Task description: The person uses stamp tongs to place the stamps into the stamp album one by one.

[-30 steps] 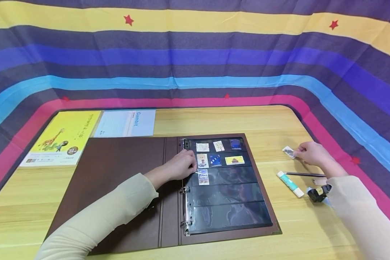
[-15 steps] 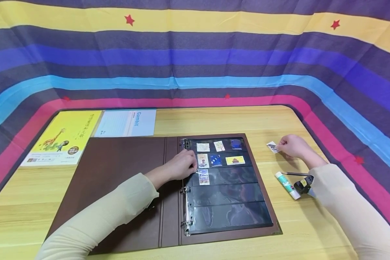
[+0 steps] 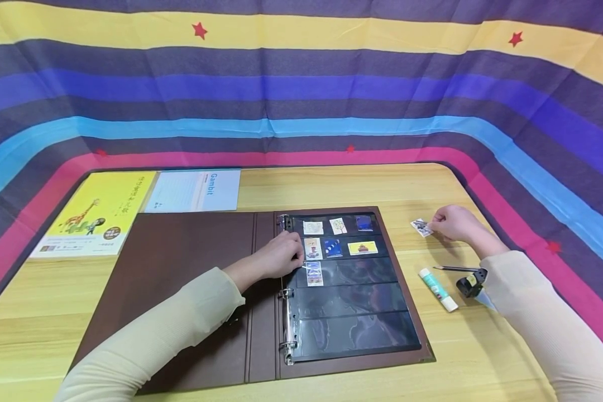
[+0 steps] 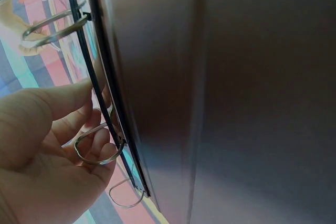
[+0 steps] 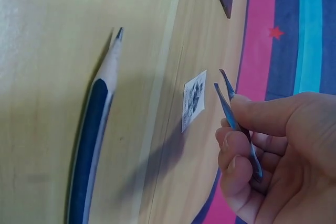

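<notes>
An open brown ring album [image 3: 196,268] lies on the table, its black pocket page [image 3: 352,301] holding several stamps. My left hand [image 3: 281,255] is at the page's ring side, thumb and fingers pinching its edge by the third row. A blue-and-purple stamp [image 3: 314,274] sits beside those fingertips. Between the thumb and fingers of my right hand [image 3: 457,224] are metal tweezers [image 5: 239,127]. Their tips stand apart near a loose black-and-white stamp [image 5: 193,100]; the right wrist view shows a small gap between them. It lies on the table right of the album.
A glue stick [image 3: 438,289], a pencil [image 3: 454,268] and a small black object [image 3: 471,283] lie by the right sleeve. At the back left are a yellow book [image 3: 97,212] and a Gambit pad [image 3: 196,190]. Striped cloth [image 3: 301,84] hangs around the table.
My right hand and the loose stamp have moved left, toward the album. The glue stick and black object have shifted left as well. The left hand stays in place.
</notes>
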A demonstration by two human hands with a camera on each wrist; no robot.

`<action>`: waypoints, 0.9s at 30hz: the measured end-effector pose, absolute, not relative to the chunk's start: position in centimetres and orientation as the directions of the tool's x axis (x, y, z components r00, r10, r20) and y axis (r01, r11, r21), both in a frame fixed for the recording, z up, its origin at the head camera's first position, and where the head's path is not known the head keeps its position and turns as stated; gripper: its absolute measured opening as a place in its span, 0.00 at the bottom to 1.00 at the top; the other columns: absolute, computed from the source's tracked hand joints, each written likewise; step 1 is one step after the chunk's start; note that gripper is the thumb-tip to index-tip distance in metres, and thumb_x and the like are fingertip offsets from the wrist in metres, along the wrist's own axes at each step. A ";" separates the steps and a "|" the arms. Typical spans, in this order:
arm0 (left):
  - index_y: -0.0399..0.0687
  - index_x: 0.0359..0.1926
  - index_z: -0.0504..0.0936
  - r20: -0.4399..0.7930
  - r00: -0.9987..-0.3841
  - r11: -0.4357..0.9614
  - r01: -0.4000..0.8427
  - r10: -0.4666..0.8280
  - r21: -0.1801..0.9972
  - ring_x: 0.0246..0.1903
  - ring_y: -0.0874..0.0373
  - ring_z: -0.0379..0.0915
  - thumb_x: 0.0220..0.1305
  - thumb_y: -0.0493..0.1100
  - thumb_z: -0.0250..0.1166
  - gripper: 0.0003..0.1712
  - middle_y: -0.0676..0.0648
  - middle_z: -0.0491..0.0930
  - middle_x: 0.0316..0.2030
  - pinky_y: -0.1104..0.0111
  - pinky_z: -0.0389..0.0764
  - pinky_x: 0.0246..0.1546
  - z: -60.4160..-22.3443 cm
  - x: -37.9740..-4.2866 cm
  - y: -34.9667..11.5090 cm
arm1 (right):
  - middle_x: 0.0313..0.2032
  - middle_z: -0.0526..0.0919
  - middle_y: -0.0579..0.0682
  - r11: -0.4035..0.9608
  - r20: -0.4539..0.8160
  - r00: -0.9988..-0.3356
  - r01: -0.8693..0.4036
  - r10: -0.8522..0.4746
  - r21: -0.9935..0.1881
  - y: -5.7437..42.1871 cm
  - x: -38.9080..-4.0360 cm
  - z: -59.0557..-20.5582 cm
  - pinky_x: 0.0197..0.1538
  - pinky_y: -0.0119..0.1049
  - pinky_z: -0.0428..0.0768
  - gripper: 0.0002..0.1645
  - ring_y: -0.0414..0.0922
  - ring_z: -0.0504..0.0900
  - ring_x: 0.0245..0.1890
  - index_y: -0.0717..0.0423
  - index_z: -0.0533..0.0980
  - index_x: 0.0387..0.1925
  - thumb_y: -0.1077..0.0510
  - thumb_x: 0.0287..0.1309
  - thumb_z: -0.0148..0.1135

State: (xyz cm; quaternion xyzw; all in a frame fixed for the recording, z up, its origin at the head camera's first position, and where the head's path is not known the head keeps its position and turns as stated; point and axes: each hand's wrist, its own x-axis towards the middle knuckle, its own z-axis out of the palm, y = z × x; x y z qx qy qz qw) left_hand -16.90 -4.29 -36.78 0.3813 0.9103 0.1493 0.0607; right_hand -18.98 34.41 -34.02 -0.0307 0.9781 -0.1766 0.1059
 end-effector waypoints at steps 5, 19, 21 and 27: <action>0.52 0.15 0.73 0.010 -0.698 0.658 0.681 0.716 0.321 0.28 0.61 0.58 0.46 0.36 0.57 0.09 0.56 0.66 0.24 0.69 0.59 0.38 -36.7 -16.9 -4.3 | 0.11 0.69 0.48 0.938 -0.183 -0.979 -0.024 -0.093 -0.346 34.4 -19.0 -33.9 0.21 0.34 0.63 0.12 0.42 0.67 0.13 0.62 0.70 0.21 0.55 0.49 0.52; 0.52 0.15 0.73 0.029 -0.687 0.645 0.695 0.726 0.317 0.27 0.61 0.58 0.46 0.35 0.56 0.09 0.56 0.65 0.23 0.69 0.60 0.37 -36.8 -16.9 -4.4 | 0.21 0.72 0.50 0.956 -0.072 -0.990 -0.093 -0.118 -0.280 36.3 -20.0 -33.6 0.25 0.39 0.64 0.11 0.45 0.67 0.21 0.61 0.72 0.25 0.55 0.48 0.54; 0.52 0.15 0.73 0.031 -0.685 0.644 0.698 0.728 0.314 0.27 0.62 0.58 0.46 0.35 0.56 0.09 0.56 0.66 0.23 0.70 0.60 0.36 -36.8 -16.9 -4.3 | 0.22 0.72 0.50 0.960 -0.080 -0.990 -0.087 -0.112 -0.266 36.8 -20.3 -33.6 0.26 0.39 0.64 0.10 0.46 0.67 0.23 0.61 0.72 0.25 0.56 0.47 0.55; 0.52 0.14 0.73 0.033 -0.685 0.643 0.699 0.728 0.313 0.27 0.62 0.58 0.46 0.35 0.56 0.09 0.55 0.66 0.23 0.70 0.59 0.35 -36.8 -16.9 -4.3 | 0.23 0.72 0.49 0.963 -0.134 -0.982 -0.098 -0.135 -0.252 37.3 -21.2 -34.1 0.27 0.40 0.63 0.10 0.46 0.66 0.24 0.58 0.71 0.25 0.54 0.46 0.56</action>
